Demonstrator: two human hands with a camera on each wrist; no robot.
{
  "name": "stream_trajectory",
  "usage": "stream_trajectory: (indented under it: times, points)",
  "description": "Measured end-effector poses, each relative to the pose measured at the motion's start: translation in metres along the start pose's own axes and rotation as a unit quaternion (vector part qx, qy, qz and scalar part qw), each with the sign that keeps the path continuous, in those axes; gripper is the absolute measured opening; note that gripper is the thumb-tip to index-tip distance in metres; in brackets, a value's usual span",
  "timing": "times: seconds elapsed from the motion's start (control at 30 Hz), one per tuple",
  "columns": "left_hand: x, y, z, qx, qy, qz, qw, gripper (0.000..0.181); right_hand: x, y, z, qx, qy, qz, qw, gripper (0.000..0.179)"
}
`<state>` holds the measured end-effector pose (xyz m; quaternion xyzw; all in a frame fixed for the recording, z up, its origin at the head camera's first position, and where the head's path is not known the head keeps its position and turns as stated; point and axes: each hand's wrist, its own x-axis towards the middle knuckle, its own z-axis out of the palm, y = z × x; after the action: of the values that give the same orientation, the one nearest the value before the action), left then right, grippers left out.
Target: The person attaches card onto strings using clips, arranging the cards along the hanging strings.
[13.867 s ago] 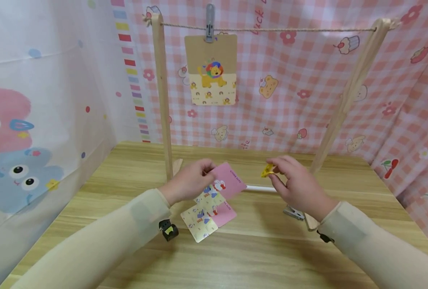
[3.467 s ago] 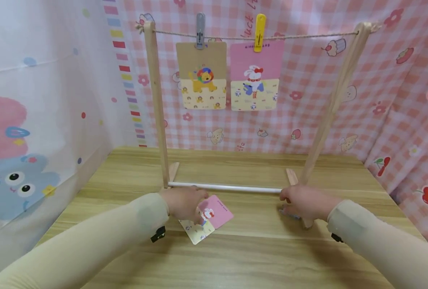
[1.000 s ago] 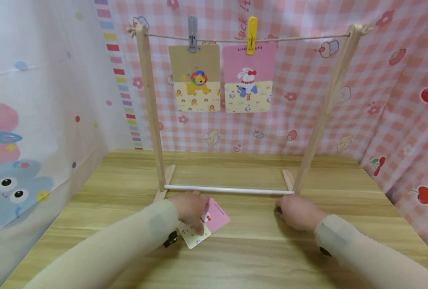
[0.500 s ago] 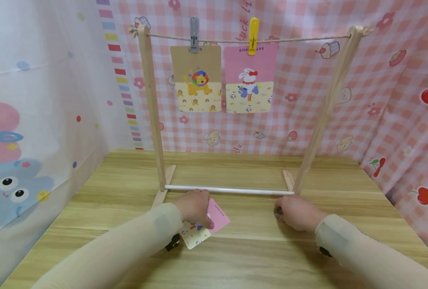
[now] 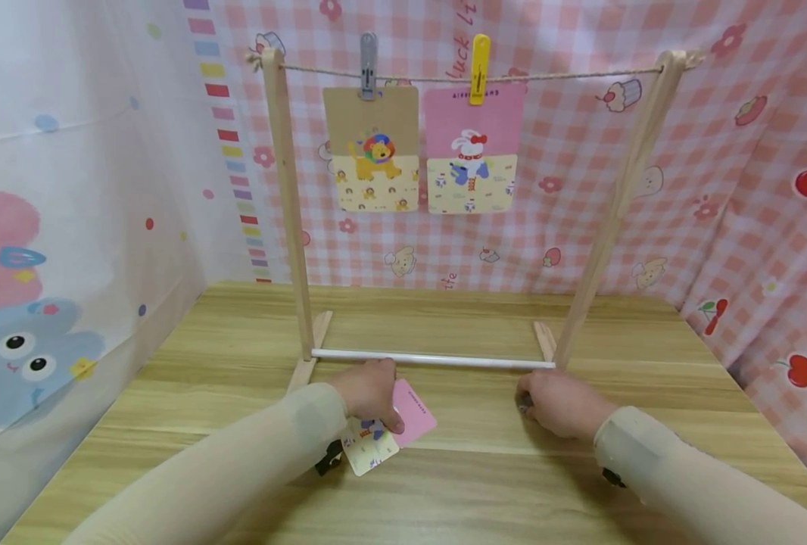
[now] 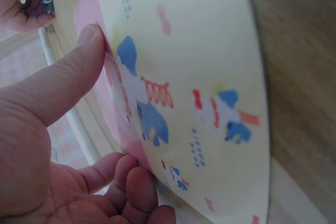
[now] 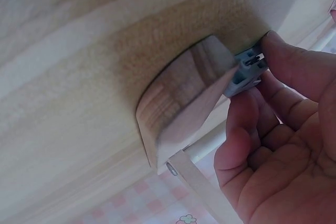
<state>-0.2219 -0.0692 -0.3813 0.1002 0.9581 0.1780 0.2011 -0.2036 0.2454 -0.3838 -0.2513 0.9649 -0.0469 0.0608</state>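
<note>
— Left hand [image 5: 375, 395] down low in the head view, gripping the loose card [image 5: 417, 415] in front of the white rod [image 5: 458, 360]!

— And the state of play?

— Lion card [image 5: 372, 155] hanging under a grey clip [image 5: 368, 66], hanging rabbit card [image 5: 473, 155] beside it under a yellow clip [image 5: 480, 70], both on the rope [image 5: 567, 76]. Two pegged, and by my reading the loose card is the one left off.

— Right hand [image 5: 570, 405]?

— Well apart from the left, down by the stand, knuckles hiding most of what it holds.

— Over to the left wrist view: thumb across the card near its pink half, other fingers curled at the edge. A firm hold?

— I'd call it a light grasp; the card's back is hidden.

— And right wrist!

— Lovely angle: thumb and fingers pinching the loose clip [image 7: 245, 71], right by the tip of the wooden foot [image 7: 181, 90]. Touching it? Can't tell.
</note>
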Motion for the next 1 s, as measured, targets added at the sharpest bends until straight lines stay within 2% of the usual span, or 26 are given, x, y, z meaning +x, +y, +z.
stream_trajectory:
  times: [0.27, 0.67, 1.0]
  points:
    - [-0.0073, 0.0068, -0.0011, 0.000, -0.002, -0.006, 1.0000, 0.069, 0.0003, 0.0014, 0.0010, 0.009, -0.001, 0.003, 1.0000, 0.017]
    - [-0.0036, 0.0045, 0.0007, -0.027, -0.007, 0.001, 0.9996, 0.060, 0.0004, 0.0020, 0.0000, 0.023, 0.001, -0.002, 0.9997, 0.017]
    - [-0.0075, 0.0054, -0.0016, -0.037, -0.015, 0.015, 0.9991, 0.047, 0.0014, 0.0029, 0.0015, 0.025, 0.005, -0.004, 0.9997, 0.017]
